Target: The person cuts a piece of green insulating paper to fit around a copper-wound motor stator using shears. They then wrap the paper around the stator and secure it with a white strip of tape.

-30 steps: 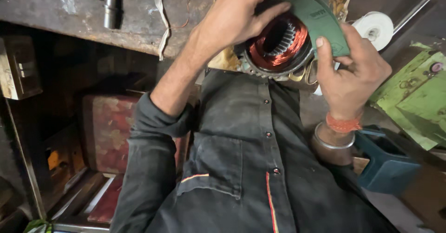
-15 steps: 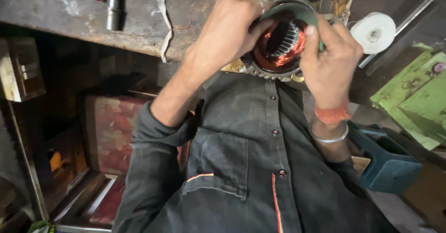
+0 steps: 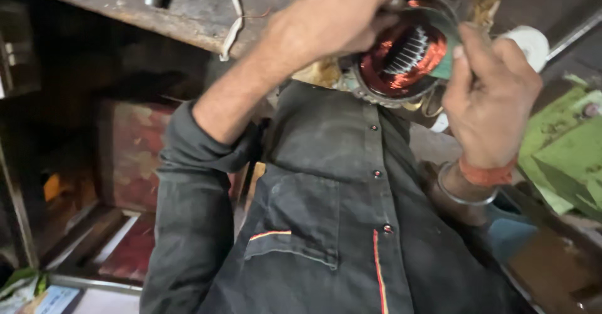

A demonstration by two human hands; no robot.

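Over cluttered workbench (image 3: 188, 13), both hands, left (image 3: 338, 13) and right (image 3: 489, 94), grip copper-wound stator (image 3: 401, 57).

head cam | looks down, close | hands over dark shirt (image 3: 351, 226)

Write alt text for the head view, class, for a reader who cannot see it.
Two bare hands hold a round motor stator wound with copper wire above a dark buttoned shirt. The left hand grips its rim; the right hand presses a green sheet at its edge.
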